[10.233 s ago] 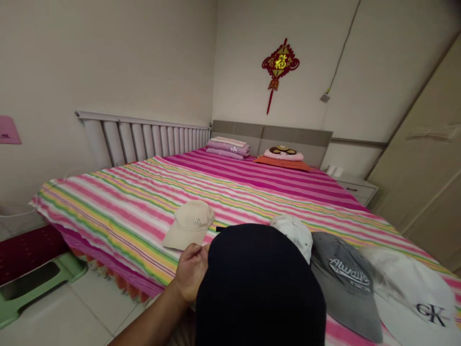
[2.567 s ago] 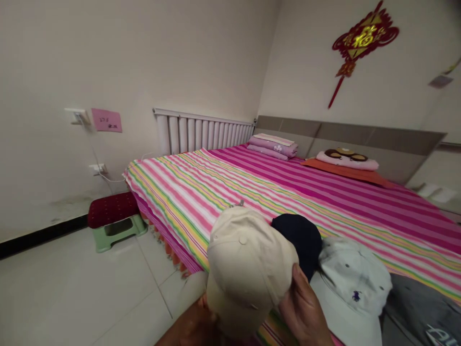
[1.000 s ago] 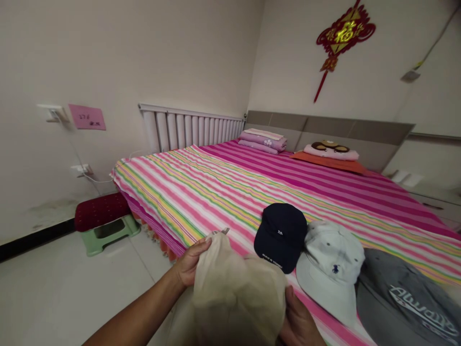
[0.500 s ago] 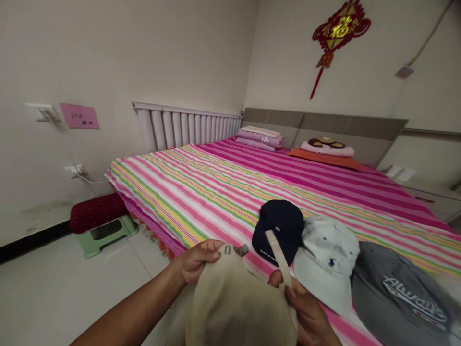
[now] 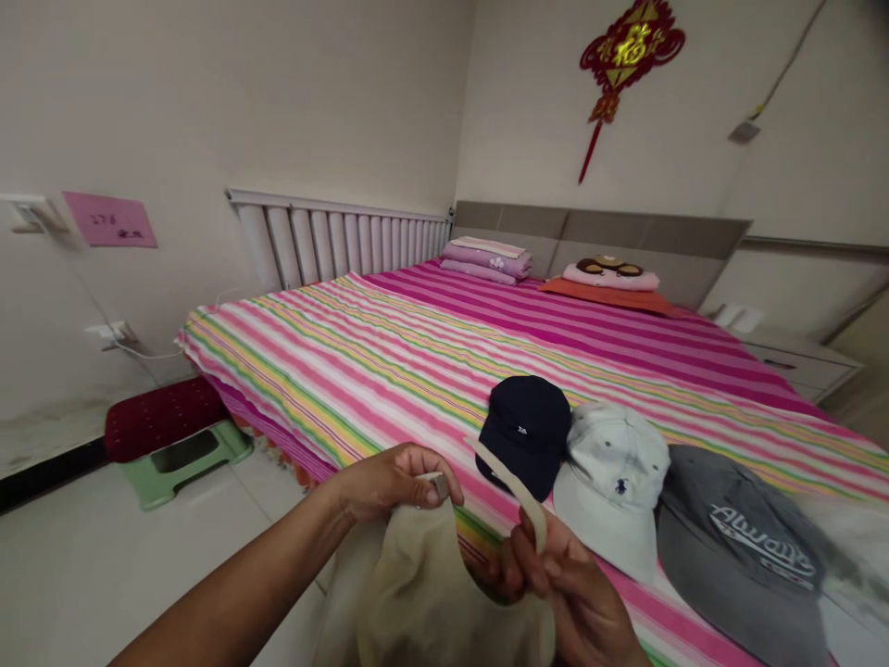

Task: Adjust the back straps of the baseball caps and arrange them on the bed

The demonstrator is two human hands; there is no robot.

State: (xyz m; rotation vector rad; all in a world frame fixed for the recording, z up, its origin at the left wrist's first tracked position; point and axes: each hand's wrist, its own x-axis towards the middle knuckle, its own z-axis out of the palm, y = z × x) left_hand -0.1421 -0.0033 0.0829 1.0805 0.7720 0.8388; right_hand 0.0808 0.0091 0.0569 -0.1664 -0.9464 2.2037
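1. Beige soft-fabric cap (image 5: 423, 597) held between both hands at bottom centre, before the bed's striped pink, white, yellow and green cloth (image 5: 306, 371); back opening faces up.
2. Small silver-grey metal buckle (image 5: 440, 484) at the cap's edge pinched by thumb and fingers of left hand (image 5: 389, 484).
3. Narrow beige fabric strap (image 5: 510, 482) gripped by curled fingers of right hand (image 5: 569, 570); free end juts up-left, in view across the navy-blue fabric cap (image 5: 529, 417). Strap and buckle apart.
4. Judged step: strap and buckle being handled. Buckle best kept steady and its slot uncovered by the thumb; strap best gripped nearer its tip, untwisted and lined up, with cap edges brought closer so nothing is strained.
5. Buckle partly covered by fingers; catch position can't be told. Strap tip blurred. Cap's lower part cut off by frame, brim not made out. Right fingertips shadowed; whether cap edge is also gripped there can't be told.
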